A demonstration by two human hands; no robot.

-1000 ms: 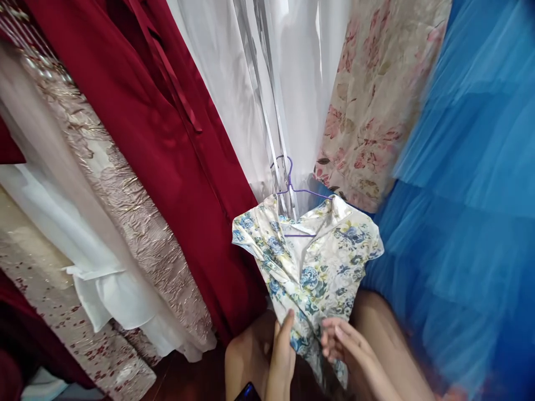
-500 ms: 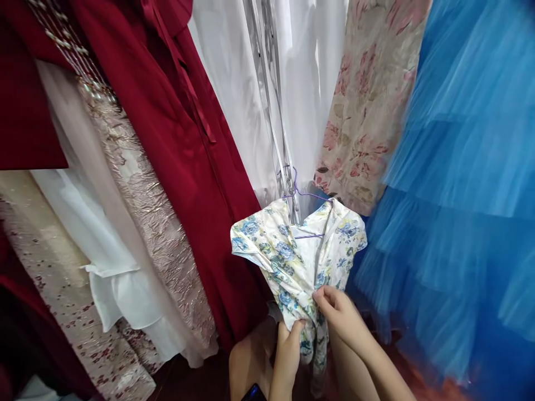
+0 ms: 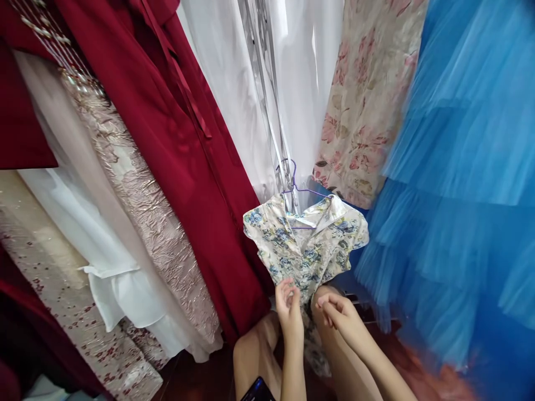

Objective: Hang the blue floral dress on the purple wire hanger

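A short-sleeved blouse or dress (image 3: 282,236), cream with blue flowers, hangs on a purple wire hanger (image 3: 296,181). Its wrap front falls open in a deep V, and its lower part drops between my bare knees. My left hand (image 3: 288,301) is at the garment's lower left front, palm turned up, fingers loosely bent and apart from the thumb. Over my right knee, my right hand (image 3: 337,312) has loosely curled fingers, with no cloth visible in them. It is just right of the garment's waist.
Dark red (image 3: 175,145), white (image 3: 225,72), floral (image 3: 355,128) and blue tulle (image 3: 455,167) dresses hang close around. White ribbons (image 3: 273,106) run down to the hanger. A phone (image 3: 257,390) lies by my left thigh.
Both hands have let go of the garment front, and its folds have loosened apart. My left hand has risen; my right hand has shifted slightly right and down.
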